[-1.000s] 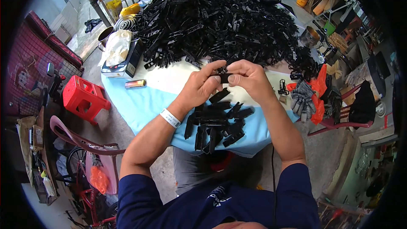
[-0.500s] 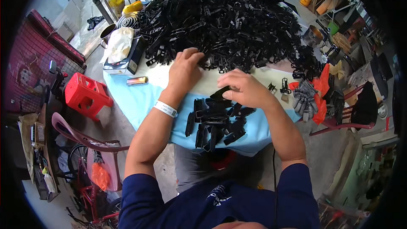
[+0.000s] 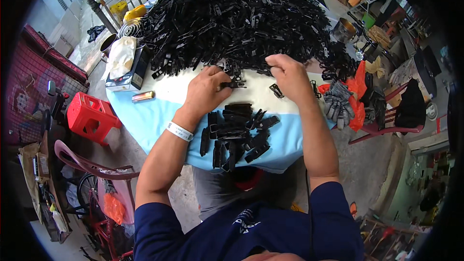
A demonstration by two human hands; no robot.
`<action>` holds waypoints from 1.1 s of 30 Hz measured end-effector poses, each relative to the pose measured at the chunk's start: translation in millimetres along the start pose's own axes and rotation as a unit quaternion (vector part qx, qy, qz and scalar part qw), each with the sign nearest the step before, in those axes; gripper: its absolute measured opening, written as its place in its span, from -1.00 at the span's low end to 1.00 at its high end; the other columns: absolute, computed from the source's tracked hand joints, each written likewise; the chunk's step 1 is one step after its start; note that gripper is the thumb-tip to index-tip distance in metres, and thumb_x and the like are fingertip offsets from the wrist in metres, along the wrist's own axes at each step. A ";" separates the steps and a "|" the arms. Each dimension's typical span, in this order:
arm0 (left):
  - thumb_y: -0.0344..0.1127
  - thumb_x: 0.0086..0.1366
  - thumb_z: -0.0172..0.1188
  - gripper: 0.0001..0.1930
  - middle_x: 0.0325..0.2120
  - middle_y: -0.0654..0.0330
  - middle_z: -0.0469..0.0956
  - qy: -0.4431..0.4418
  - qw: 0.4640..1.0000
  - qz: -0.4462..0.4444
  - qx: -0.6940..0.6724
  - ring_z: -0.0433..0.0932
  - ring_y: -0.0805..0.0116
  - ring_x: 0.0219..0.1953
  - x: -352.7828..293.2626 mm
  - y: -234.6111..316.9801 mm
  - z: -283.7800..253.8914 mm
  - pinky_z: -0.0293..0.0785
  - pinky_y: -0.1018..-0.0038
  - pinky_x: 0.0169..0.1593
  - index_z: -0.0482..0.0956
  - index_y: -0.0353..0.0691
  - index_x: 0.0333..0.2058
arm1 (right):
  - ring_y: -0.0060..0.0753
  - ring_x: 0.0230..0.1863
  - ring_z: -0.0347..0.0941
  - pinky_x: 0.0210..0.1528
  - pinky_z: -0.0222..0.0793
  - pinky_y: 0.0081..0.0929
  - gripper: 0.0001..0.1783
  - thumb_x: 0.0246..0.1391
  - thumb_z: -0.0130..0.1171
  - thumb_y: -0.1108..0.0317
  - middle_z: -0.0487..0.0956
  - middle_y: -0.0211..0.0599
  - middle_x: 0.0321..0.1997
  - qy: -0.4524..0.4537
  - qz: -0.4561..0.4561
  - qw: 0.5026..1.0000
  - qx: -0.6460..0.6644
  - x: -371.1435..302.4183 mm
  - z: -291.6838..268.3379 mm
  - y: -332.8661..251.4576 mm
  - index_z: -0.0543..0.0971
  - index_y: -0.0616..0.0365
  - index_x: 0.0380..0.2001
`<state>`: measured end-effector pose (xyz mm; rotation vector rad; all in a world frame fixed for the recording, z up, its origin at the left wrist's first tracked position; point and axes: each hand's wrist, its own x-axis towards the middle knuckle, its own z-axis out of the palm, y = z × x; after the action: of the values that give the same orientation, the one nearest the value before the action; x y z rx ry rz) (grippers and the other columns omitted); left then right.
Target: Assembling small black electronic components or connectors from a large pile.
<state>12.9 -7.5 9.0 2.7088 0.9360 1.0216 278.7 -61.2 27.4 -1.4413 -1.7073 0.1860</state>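
A big heap of black plastic clip-like parts (image 3: 232,19) covers the far half of the table. My left hand (image 3: 208,89) is closed on a black clip-like part (image 3: 234,85) just in front of the heap. At the heap's near edge, my right hand (image 3: 291,78) has its fingers curled together; whatever they may hold is hidden. A loose black part (image 3: 276,91) lies beside its wrist. Close to my body, a small group of black parts (image 3: 232,132) rests on the blue cloth (image 3: 159,116), some stacked in the middle and others around them.
Left on the table are a box (image 3: 126,82) with a pale packet on top and a lighter-sized object (image 3: 143,96). Grey gloves (image 3: 338,104) and an orange bag (image 3: 356,96) lie at the right edge. A red stool (image 3: 92,116) stands left.
My right hand has left the small group and moved forward to the heap. My left hand has drawn slightly back from the heap with a black part. The view has shifted a little.
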 end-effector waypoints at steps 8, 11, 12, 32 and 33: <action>-0.50 0.15 0.28 -0.78 -0.36 0.16 0.59 -0.122 0.915 -0.158 -0.350 0.58 0.38 -0.35 -1.4 14.4 -7.5 0.50 0.49 -0.29 0.66 -0.31 -0.19 | -0.18 -0.28 0.69 -0.19 0.55 -0.31 -0.73 0.02 0.31 0.35 0.71 -0.14 -0.36 -0.250 0.066 0.965 -0.044 -6.5 -26.8 -15.7 0.65 0.18 -0.18; -0.50 0.16 0.28 -0.74 -0.36 0.18 0.58 -0.105 0.926 -0.125 -0.341 0.55 0.41 -0.35 6.4 18.3 -8.3 0.48 0.49 -0.29 0.67 -0.32 -0.14 | -0.24 -0.31 0.66 -0.24 0.53 -0.36 -0.73 0.00 0.34 0.40 0.69 -0.15 -0.30 -0.218 -0.044 0.974 -0.049 -9.5 -19.1 -3.2 0.65 0.18 -0.18; -0.50 0.16 0.28 -0.74 -0.36 0.18 0.58 -0.105 0.925 -0.127 -0.341 0.55 0.41 -0.35 5.8 15.9 -7.5 0.48 0.49 -0.29 0.67 -0.32 -0.14 | -0.30 -0.32 0.65 -0.26 0.52 -0.41 -0.73 -0.01 0.34 0.44 0.68 -0.18 -0.26 -0.195 -0.073 0.978 -0.024 -8.5 -16.3 -5.9 0.66 0.19 -0.17; -0.40 0.41 0.11 -0.91 -0.50 0.32 0.49 0.052 0.836 -0.288 -0.463 0.43 0.61 -0.52 5.4 6.6 5.1 0.42 0.60 -0.41 0.47 -0.26 -0.17 | -0.52 -0.34 0.60 -0.26 0.50 -0.51 -0.84 0.06 0.34 0.49 0.69 -0.28 -0.31 -0.092 -0.036 0.995 -0.003 -7.9 3.4 -13.9 0.68 0.23 -0.24; -0.40 0.42 0.10 -0.92 -0.51 0.32 0.49 0.047 0.840 -0.288 -0.458 0.42 0.61 -0.54 7.0 8.6 6.1 0.41 0.60 -0.44 0.48 -0.25 -0.17 | -0.52 -0.34 0.60 -0.26 0.50 -0.51 -0.84 0.06 0.34 0.49 0.69 -0.28 -0.31 -0.091 -0.035 0.995 -0.008 -7.3 -1.8 -12.3 0.68 0.23 -0.24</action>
<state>25.2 -9.6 10.8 1.4787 0.8655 1.0734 270.6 -72.1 32.3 -1.4090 -1.9085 0.2728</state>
